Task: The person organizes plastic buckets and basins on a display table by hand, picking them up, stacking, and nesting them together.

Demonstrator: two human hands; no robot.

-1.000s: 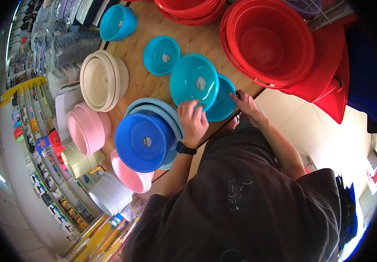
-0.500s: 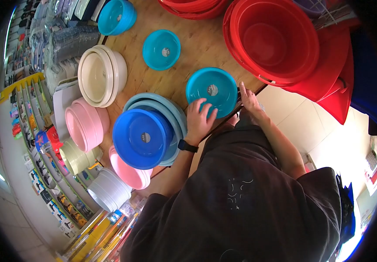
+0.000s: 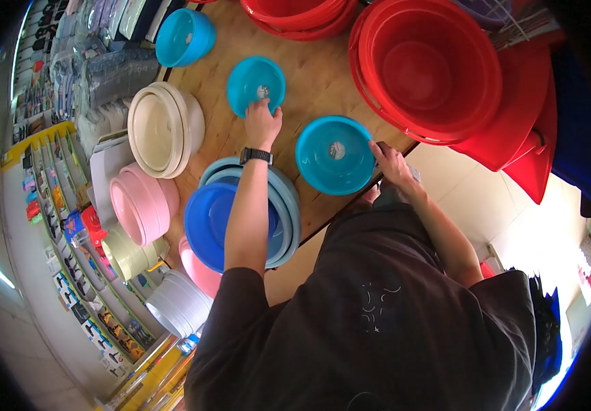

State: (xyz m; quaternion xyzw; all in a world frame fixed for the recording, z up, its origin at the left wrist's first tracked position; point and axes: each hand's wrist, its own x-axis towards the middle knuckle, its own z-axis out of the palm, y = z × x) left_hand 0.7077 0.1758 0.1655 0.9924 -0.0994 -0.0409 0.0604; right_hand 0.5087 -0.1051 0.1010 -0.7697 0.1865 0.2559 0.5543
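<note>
My left hand [image 3: 263, 125], with a dark watch at the wrist, reaches to the small teal bowl [image 3: 251, 77]. Its fingers bend over the near rim into the bowl, and the thumb lies along the outside. Nearer to me, the larger teal basin [image 3: 329, 175] rests at the table's front edge. My right hand [image 3: 394, 166] grips its right rim, with the thumb on top and the other fingers partly hidden. Under my left forearm stands a dark blue basin [image 3: 206, 222], set inside light blue basins [image 3: 288, 212].
Red basins [image 3: 422, 61] stand at the right of the wooden table [image 3: 316, 75]. Further left are stacked teal bowls [image 3: 184, 38], cream basins [image 3: 155, 130], pink basins [image 3: 138, 205], green basins [image 3: 127, 250] and white basins [image 3: 175, 301]. Store shelves [image 3: 90, 274] line the left.
My left hand has left the larger teal basin and moved up and left onto the small teal bowl. The larger basins have come together into one outline, while my right hand stays at the right rim.
</note>
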